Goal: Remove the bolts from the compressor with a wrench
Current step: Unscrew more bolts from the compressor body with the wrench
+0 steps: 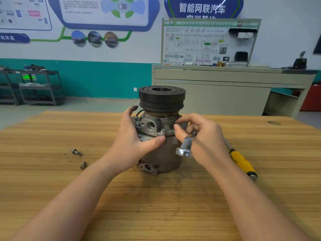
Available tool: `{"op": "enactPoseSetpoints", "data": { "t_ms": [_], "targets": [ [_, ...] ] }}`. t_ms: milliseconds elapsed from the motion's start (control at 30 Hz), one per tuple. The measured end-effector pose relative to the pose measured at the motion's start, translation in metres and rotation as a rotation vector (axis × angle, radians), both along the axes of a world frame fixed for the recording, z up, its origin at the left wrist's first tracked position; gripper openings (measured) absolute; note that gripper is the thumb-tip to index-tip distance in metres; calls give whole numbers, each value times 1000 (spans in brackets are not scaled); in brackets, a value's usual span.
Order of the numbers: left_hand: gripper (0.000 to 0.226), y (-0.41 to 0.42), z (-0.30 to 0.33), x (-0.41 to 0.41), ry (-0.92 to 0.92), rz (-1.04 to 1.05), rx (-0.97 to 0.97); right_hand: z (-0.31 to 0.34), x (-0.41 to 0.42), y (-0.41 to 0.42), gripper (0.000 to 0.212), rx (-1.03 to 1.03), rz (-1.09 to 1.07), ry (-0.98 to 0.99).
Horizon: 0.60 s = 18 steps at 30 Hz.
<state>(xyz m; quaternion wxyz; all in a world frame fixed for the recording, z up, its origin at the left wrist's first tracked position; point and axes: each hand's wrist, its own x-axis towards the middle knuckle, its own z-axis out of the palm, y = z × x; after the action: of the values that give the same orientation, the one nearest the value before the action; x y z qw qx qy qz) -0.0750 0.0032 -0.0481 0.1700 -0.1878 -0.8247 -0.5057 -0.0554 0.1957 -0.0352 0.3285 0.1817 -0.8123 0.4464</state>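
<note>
At the centre of the wooden tabletop (pixel 52 136) the upright grey metal compressor (pixel 160 136) is steadied by the left hand (pixel 132 143); the right hand (pixel 205 140) grips a shiny steel wrench (pixel 185 145), fingertips at the right flange, nearest its silver hex bolt (pixel 163 131).

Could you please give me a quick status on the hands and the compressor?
Left hand steadies compressor; right hand grips wrench. Two bolts out on table. Nothing in the way.

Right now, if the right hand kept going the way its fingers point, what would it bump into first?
Probably the compressor. The right hand, holding the wrench, points left at its metal body, fingertips already at the flange. Depth is hard to judge.
</note>
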Motion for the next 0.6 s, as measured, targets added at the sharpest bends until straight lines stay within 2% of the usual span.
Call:
{"op": "enactPoseSetpoints", "data": {
  "t_ms": [100,267,367,500,600],
  "targets": [
    [111,1,0,1,-3,-8,4,0,3,-1,18,8,37,5],
    [113,0,0,0,3,-1,-1,1,1,-1,7,20,-14,-25],
    [115,0,0,1,0,3,6,0,4,-2,19,3,39,-16],
    [116,0,0,1,-4,8,-3,1,2,-1,8,-25,30,-24],
    [113,0,0,0,3,9,-8,1,1,0,9,-5,18,-30]
  ]
}}
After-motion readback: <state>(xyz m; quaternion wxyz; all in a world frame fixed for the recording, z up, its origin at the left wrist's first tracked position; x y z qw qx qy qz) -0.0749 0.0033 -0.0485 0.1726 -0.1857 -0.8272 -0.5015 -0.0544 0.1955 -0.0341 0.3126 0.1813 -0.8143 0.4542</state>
